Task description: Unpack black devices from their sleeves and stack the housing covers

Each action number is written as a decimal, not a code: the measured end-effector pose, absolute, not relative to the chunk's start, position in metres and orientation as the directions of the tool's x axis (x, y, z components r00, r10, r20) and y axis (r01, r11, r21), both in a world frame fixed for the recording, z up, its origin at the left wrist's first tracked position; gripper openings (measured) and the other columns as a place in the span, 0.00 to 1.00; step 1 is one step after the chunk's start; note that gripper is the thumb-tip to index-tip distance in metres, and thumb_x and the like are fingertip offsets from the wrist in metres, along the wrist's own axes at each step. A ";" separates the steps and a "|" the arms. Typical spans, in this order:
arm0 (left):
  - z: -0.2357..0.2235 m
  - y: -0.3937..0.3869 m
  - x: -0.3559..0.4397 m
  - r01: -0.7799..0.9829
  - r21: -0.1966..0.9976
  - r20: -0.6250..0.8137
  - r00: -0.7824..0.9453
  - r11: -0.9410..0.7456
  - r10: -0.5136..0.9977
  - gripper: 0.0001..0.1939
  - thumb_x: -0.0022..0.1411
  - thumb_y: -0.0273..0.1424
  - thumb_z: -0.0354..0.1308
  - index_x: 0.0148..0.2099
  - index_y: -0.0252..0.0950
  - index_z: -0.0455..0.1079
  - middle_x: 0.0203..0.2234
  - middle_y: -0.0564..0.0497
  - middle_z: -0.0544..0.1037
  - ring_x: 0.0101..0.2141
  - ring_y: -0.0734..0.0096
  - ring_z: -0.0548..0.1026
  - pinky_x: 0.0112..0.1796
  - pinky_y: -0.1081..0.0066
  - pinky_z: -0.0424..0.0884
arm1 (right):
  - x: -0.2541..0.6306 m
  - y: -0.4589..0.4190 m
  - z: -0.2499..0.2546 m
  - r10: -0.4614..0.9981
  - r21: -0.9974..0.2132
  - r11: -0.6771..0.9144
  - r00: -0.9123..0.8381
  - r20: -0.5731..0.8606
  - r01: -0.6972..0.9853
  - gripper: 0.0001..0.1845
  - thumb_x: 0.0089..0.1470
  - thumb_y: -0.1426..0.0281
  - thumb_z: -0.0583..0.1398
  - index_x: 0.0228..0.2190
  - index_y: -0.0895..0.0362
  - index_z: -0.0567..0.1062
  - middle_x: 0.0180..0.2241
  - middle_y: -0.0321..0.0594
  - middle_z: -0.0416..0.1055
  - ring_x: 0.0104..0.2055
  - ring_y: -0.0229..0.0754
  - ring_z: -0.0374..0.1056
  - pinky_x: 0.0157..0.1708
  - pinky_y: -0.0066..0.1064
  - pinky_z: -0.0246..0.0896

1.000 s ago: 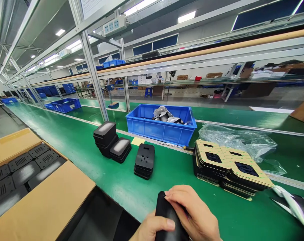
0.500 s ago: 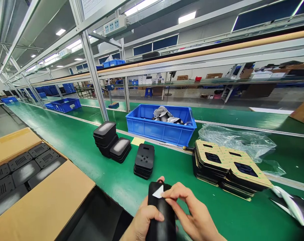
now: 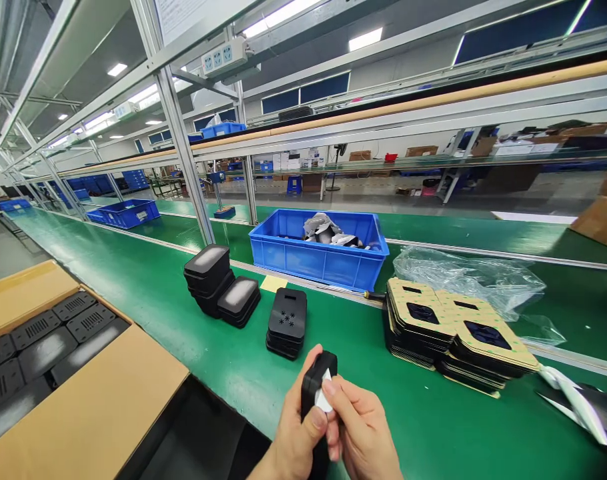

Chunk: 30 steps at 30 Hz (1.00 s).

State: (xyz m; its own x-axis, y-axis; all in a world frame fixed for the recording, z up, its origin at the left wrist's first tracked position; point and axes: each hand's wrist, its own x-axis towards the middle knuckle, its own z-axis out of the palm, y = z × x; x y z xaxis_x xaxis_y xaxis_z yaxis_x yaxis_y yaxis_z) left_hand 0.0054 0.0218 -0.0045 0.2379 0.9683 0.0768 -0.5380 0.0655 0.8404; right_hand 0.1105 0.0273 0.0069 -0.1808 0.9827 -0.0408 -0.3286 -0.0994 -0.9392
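My left hand (image 3: 294,430) is wrapped round a black plastic case (image 3: 310,383), which stands tilted on edge near the bottom centre. A small white sticker-like piece (image 3: 324,401) lies against the face of the case. With thumb and fingers my right hand (image 3: 362,421) pinches this white piece and presses against the case from the right. The lower part of the case is hidden by both hands. Just beyond them, a short stack of black perforated covers (image 3: 287,317) sits on the green bench (image 3: 243,393).
Black cases (image 3: 208,270) are piled at left centre. A blue bin (image 3: 316,260) holds wrapped parts. Cream-backed adhesive sheets (image 3: 446,323) lie in two stacks at right, with clear plastic film (image 3: 468,277) behind and a screwdriver (image 3: 374,295) beside them. A carton (image 3: 108,393) of black covers stands at left.
The case has turned from lying face-up to a more edge-on tilt. My right hand has moved in closer and lower, now bearing against the case beside the white piece.
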 end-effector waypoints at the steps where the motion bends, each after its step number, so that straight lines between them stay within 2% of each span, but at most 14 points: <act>1: -0.009 0.022 0.008 -0.576 0.816 0.114 0.237 0.045 0.965 0.45 0.54 0.53 0.64 0.68 0.40 0.55 0.27 0.53 0.76 0.24 0.78 0.69 0.32 0.74 0.70 | 0.106 0.025 0.003 0.990 -0.934 -0.082 -0.133 -0.037 -0.349 0.31 0.54 0.45 0.60 0.18 0.57 0.64 0.11 0.32 0.60 0.10 0.28 0.52 0.12 0.21 0.45; 3: -0.016 0.023 0.011 -0.606 0.795 0.196 0.211 -0.029 0.958 0.43 0.58 0.53 0.59 0.68 0.40 0.53 0.20 0.57 0.71 0.16 0.83 0.60 0.20 0.80 0.61 | 0.098 0.021 -0.004 0.999 -0.924 -0.042 -0.044 -0.027 -0.380 0.31 0.53 0.44 0.60 0.17 0.57 0.64 0.10 0.32 0.60 0.10 0.29 0.52 0.11 0.21 0.47; 4: -0.019 0.023 0.012 -0.618 0.785 0.206 0.201 -0.040 0.958 0.42 0.58 0.53 0.59 0.68 0.42 0.53 0.22 0.56 0.72 0.16 0.85 0.58 0.18 0.80 0.59 | 0.095 0.019 -0.006 1.000 -0.921 -0.021 -0.009 -0.020 -0.390 0.31 0.53 0.44 0.59 0.17 0.57 0.64 0.10 0.32 0.60 0.10 0.29 0.52 0.11 0.22 0.47; 8: -0.019 0.022 0.010 -0.638 0.767 0.224 0.173 -0.064 0.959 0.42 0.57 0.54 0.59 0.68 0.47 0.53 0.44 0.44 0.76 0.17 0.87 0.59 0.16 0.81 0.58 | 0.091 0.011 -0.004 0.998 -0.917 0.048 0.060 0.026 -0.396 0.30 0.55 0.46 0.60 0.17 0.57 0.67 0.11 0.34 0.62 0.12 0.31 0.56 0.13 0.22 0.52; 12: -0.012 0.021 0.005 -0.608 0.788 0.258 0.178 -0.100 0.950 0.42 0.57 0.55 0.58 0.68 0.44 0.53 0.48 0.40 0.75 0.18 0.85 0.64 0.17 0.79 0.61 | 0.098 0.011 0.011 0.997 -0.923 0.053 -0.030 0.070 -0.380 0.29 0.55 0.46 0.61 0.17 0.58 0.68 0.12 0.35 0.63 0.14 0.31 0.58 0.15 0.22 0.52; 14: -0.007 0.020 0.001 -0.557 0.824 0.241 0.185 -0.100 0.953 0.46 0.54 0.56 0.60 0.69 0.42 0.52 0.50 0.38 0.74 0.20 0.80 0.68 0.21 0.75 0.66 | 0.105 0.018 0.020 0.988 -0.927 0.036 -0.127 0.090 -0.374 0.34 0.50 0.40 0.60 0.16 0.58 0.68 0.12 0.36 0.63 0.13 0.32 0.58 0.15 0.23 0.53; 16: -0.002 0.020 -0.004 -0.514 0.853 0.225 0.208 -0.089 0.952 0.50 0.50 0.57 0.63 0.69 0.43 0.51 0.53 0.37 0.72 0.25 0.72 0.74 0.28 0.68 0.72 | 0.114 0.026 0.027 0.966 -0.930 0.011 -0.235 0.105 -0.368 0.43 0.41 0.29 0.54 0.15 0.59 0.68 0.12 0.38 0.64 0.13 0.32 0.57 0.15 0.24 0.52; 18: 0.002 0.020 -0.010 -0.449 0.888 0.232 0.244 -0.102 0.942 0.51 0.48 0.56 0.65 0.69 0.43 0.53 0.56 0.37 0.69 0.35 0.58 0.78 0.40 0.60 0.73 | 0.124 0.035 0.032 0.937 -0.940 -0.014 -0.332 0.107 -0.340 0.48 0.31 0.24 0.49 0.15 0.60 0.71 0.13 0.40 0.65 0.12 0.32 0.57 0.14 0.24 0.52; 19: 0.004 0.020 -0.013 -0.395 0.909 0.249 0.255 -0.135 0.934 0.50 0.48 0.55 0.65 0.68 0.42 0.56 0.57 0.37 0.68 0.42 0.51 0.77 0.47 0.56 0.70 | 0.128 0.038 0.034 0.922 -0.950 -0.026 -0.375 0.098 -0.312 0.48 0.29 0.24 0.51 0.16 0.60 0.73 0.14 0.40 0.65 0.12 0.32 0.57 0.14 0.23 0.52; 21: 0.005 0.022 -0.017 -0.269 0.938 0.289 0.260 -0.218 0.921 0.47 0.47 0.53 0.67 0.66 0.40 0.60 0.59 0.37 0.66 0.54 0.43 0.69 0.58 0.52 0.60 | 0.133 0.042 0.036 0.891 -0.970 -0.046 -0.449 0.068 -0.240 0.43 0.32 0.30 0.60 0.16 0.61 0.74 0.12 0.39 0.65 0.11 0.31 0.56 0.12 0.21 0.49; 23: 0.004 0.024 -0.018 -0.228 0.940 0.311 0.260 -0.255 0.914 0.48 0.45 0.52 0.69 0.65 0.39 0.62 0.60 0.37 0.65 0.59 0.40 0.63 0.61 0.51 0.54 | 0.132 0.042 0.036 0.866 -0.982 -0.051 -0.498 0.047 -0.181 0.38 0.41 0.37 0.62 0.13 0.61 0.73 0.09 0.38 0.62 0.09 0.29 0.52 0.10 0.20 0.44; 25: 0.004 0.028 -0.015 -0.326 0.916 0.325 0.255 -0.236 0.911 0.53 0.41 0.52 0.71 0.66 0.39 0.60 0.58 0.37 0.68 0.58 0.41 0.65 0.59 0.49 0.57 | 0.126 0.039 0.035 0.870 -0.985 -0.017 -0.488 0.069 -0.170 0.40 0.49 0.38 0.58 0.08 0.60 0.70 0.07 0.37 0.58 0.08 0.28 0.49 0.09 0.21 0.41; 27: 0.003 0.031 -0.010 -0.456 0.867 0.343 0.251 -0.202 0.905 0.54 0.39 0.51 0.73 0.66 0.41 0.59 0.54 0.39 0.72 0.54 0.44 0.70 0.56 0.51 0.61 | 0.116 0.033 0.033 0.908 -0.981 0.045 -0.401 0.120 -0.191 0.43 0.55 0.39 0.54 0.05 0.58 0.66 0.05 0.36 0.55 0.09 0.28 0.49 0.12 0.21 0.45; 30: 0.002 0.032 -0.002 -0.542 0.826 0.326 0.232 -0.156 0.917 0.51 0.42 0.49 0.72 0.65 0.41 0.58 0.45 0.43 0.77 0.41 0.56 0.76 0.50 0.57 0.68 | 0.101 0.021 0.028 0.969 -0.968 0.110 -0.192 0.154 -0.224 0.42 0.60 0.43 0.52 0.05 0.57 0.64 0.05 0.35 0.55 0.10 0.29 0.51 0.14 0.22 0.51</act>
State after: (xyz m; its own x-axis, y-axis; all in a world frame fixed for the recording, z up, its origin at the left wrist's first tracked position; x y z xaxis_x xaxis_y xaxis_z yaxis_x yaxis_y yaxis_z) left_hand -0.0024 0.0322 0.0019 0.2324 0.9165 0.3256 -0.5421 -0.1558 0.8257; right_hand 0.1008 0.0207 0.0283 -0.1915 0.9693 0.1544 -0.2244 0.1099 -0.9683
